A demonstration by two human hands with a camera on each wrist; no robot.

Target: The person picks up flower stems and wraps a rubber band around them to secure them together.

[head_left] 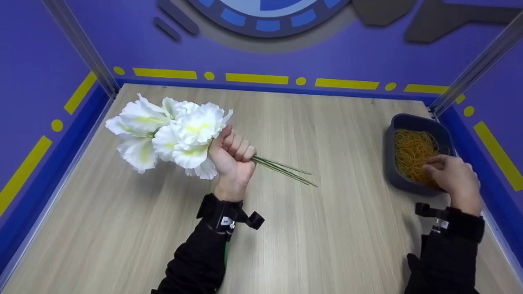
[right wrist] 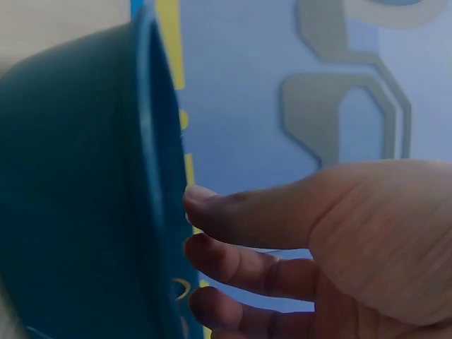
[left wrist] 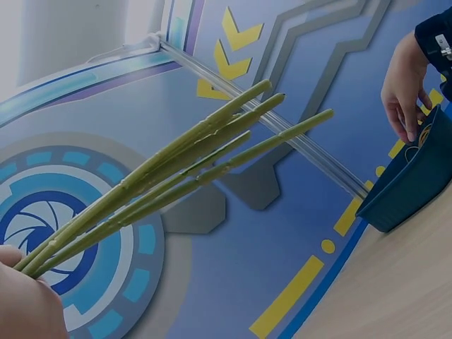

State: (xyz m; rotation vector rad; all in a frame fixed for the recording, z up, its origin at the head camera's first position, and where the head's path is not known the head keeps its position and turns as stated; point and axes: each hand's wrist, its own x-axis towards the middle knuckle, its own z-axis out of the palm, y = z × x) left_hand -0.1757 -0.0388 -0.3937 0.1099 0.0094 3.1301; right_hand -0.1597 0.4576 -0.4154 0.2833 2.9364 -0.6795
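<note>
My left hand grips a bunch of white artificial flowers by their stems, just below the blooms. The blossoms have ruffled petals with yellow-green centres and point left. The green stems stick out of the fist to the right; in the left wrist view their cut ends fan slightly apart. At the right, my right hand reaches over the rim of a dark bin of yellow rubber bands. Its thumb and fingers are bent and apart, with no band visible between them.
The wood-grain table is enclosed by blue-purple printed panels with yellow markings at the back and both sides. Metal posts stand at the back corners. The bin sits close to the right panel.
</note>
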